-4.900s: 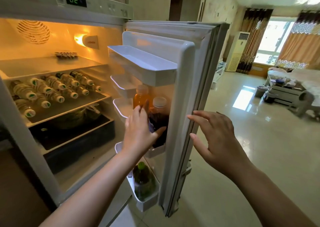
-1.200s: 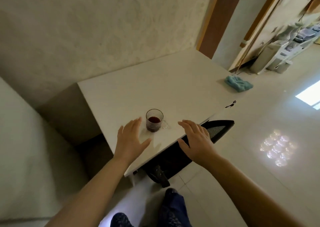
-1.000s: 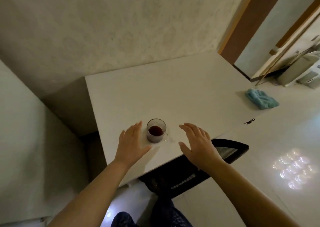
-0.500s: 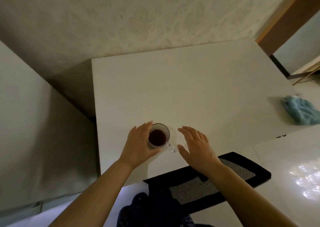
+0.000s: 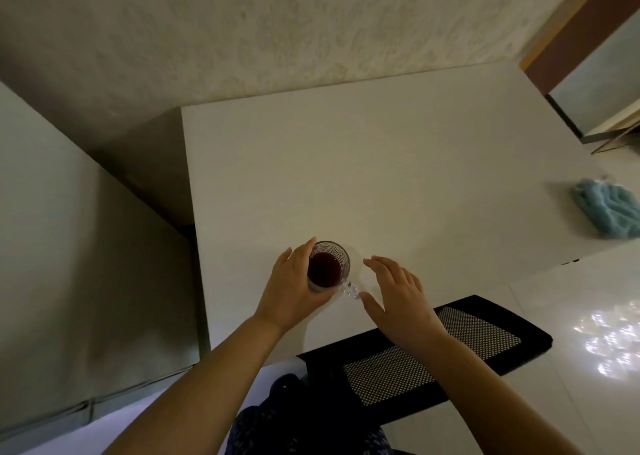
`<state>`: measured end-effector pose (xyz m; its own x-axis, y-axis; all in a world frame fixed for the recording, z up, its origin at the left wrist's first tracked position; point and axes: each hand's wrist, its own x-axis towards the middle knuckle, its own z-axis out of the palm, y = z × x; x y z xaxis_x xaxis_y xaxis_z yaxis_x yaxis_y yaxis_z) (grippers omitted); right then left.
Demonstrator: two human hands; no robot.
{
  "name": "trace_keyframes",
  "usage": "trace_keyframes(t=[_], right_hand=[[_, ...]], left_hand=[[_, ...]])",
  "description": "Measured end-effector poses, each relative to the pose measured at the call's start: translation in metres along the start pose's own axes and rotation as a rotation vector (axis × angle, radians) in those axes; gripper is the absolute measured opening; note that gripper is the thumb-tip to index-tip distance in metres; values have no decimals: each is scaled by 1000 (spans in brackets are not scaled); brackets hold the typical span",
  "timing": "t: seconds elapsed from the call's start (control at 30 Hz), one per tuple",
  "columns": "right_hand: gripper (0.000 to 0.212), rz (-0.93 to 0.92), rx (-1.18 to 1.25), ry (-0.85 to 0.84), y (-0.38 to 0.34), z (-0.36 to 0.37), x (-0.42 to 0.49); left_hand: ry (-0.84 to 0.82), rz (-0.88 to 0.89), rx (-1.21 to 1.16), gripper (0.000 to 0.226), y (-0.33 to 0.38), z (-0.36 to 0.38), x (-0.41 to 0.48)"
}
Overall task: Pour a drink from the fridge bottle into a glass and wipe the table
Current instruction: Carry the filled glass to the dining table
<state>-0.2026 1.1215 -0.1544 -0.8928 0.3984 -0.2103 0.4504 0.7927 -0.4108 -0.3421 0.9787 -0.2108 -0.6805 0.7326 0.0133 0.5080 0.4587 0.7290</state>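
Head view, one frame, catalogued as follows. Counter (image 5: pixel 398 177): pale, set against a textured wall (image 5: pixel 277 31), otherwise bare save two items. Glass (image 5: pixel 329 268): upright, near the front edge and toward the left end, part filled with dark drink; a small handle (image 5: pixel 349 287) is turned toward the right front. Left hand (image 5: pixel 294 291): wrapped round the left side of the glass, fingers curved against its wall, thumb tucked beneath the front; a grasp is judged to be made, though lift cannot be told. Right hand (image 5: pixel 401 293): spread flat and relaxed, nothing held, just beside the handle, thumb tip almost touching it; whether contact is made cannot be told. Cloth (image 5: pixel 607 212): blue, crumpled, lying at the far right end of the counter, well apart from both hands, its long axis running from back left to front right. Chair (image 5: pixel 433 361): black mesh, pushed under the front edge. Bottle: not in view. Pouring is judged done, since drink is seen in the glass; wiping is judged outstanding. The cloth lies to the right of both hands, and the right hand, being free and nearer, is judged the better placed to be sent for it.
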Motion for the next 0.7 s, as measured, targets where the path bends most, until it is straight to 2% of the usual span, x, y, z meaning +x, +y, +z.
trace_keyframes(t=[0.2, 0.33, 0.5, 0.7], right_hand=[[55, -11, -16, 43, -3, -7, -4], [55, -104, -57, 53, -15, -13, -1], [55, -300, -97, 27, -53, -21, 10], [53, -685, -119, -79, -125, -10, 8]], left_hand=[[70, 29, 36, 84, -9, -6, -7], [140, -20, 34, 85, -16, -28, -29], [307, -60, 70, 80, -11, -71, -76], [663, -322, 179, 85, 12, -99, -175]])
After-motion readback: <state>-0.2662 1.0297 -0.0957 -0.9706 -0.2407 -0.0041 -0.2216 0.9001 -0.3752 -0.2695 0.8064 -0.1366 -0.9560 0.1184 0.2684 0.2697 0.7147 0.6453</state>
